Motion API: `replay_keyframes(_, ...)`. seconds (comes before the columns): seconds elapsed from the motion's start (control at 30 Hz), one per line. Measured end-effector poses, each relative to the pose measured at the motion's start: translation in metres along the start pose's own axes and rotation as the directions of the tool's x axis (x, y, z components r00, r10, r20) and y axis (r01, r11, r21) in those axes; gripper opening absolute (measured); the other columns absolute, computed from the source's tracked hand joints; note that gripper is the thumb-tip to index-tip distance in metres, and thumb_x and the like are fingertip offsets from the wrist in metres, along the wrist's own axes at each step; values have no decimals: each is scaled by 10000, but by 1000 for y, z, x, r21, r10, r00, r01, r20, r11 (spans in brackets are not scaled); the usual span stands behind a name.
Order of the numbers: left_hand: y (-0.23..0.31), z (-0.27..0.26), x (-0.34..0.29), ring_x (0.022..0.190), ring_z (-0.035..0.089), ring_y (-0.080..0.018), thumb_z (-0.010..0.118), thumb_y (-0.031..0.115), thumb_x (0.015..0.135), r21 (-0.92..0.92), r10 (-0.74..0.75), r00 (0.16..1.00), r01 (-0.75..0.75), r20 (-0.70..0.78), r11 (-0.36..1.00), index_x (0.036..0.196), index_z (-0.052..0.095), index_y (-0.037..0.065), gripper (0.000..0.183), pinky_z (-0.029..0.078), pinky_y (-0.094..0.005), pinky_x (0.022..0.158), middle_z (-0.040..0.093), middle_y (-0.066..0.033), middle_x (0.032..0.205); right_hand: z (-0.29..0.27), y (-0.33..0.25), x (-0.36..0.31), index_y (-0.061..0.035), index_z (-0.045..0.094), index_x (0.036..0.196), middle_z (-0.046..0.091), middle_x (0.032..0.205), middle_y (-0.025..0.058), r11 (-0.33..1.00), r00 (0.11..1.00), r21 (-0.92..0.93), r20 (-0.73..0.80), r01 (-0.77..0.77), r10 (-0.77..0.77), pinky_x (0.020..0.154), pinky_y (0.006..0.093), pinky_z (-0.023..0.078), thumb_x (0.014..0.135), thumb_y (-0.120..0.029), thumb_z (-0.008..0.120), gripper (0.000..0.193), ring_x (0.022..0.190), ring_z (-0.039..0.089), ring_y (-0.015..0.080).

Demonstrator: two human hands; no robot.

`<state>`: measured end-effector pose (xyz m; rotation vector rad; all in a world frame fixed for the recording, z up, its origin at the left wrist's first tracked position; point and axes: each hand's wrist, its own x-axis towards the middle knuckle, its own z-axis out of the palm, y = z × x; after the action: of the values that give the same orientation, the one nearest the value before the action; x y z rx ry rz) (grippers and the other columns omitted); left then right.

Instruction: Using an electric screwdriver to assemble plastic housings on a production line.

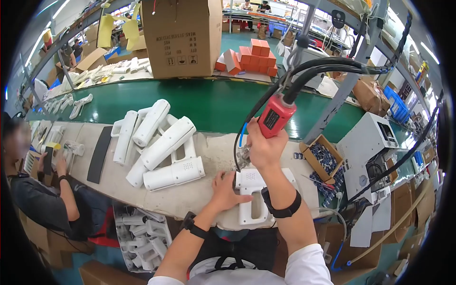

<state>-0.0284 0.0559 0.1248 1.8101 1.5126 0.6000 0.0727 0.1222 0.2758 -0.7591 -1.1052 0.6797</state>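
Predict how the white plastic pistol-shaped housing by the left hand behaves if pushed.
The white plastic pistol-shaped housing is probably stiff: its moulded shape shows no sag. Its smooth shell may be slippery under the left hand. Lying on its side, it seems likelier to slide than tip.

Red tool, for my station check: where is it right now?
In the head view, right of centre, the red tool is gripped in the right hand, pictured above the white casing the left hand touches.
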Motion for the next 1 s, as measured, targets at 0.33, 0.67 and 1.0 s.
replay_keyframes(0.33, -4, 13, 4, 1322, 224, -438, 804, 538, 586, -21, 48, 990, -51, -131, 998, 1245, 463, 7, 913, 134, -523, 1084, 427, -266, 1312, -4, 5, -8, -8, 572, 764, 541, 574, 15, 999, 1000, -33, 20, -16, 16, 429, 231, 377, 835, -60, 636, 108, 446, 494, 86)
replay_keyframes(0.67, -11, 22, 8, 1351, 193, -393, 776, 595, 590, 87, 72, 991, -63, -110, 994, 1399, 326, 25, 1087, 98, -488, 1096, 354, -244, 1393, -9, -42, -23, 6, 571, 768, 547, 568, 16, 1000, 994, -16, 112, 21, -19, 439, 229, 383, 832, -46, 604, 88, 453, 495, 82)
replay_keyframes(1.0, -7, 28, 9, 1356, 184, -382, 774, 616, 573, 214, 19, 997, -4, -70, 977, 1414, 298, 17, 1137, 77, -492, 1094, 372, -207, 1384, -8, -11, -36, -17, 607, 764, 563, 640, -5, 985, 986, -152, 127, -86, 106, 521, 225, 407, 822, -80, 651, 96, 553, 512, 63)
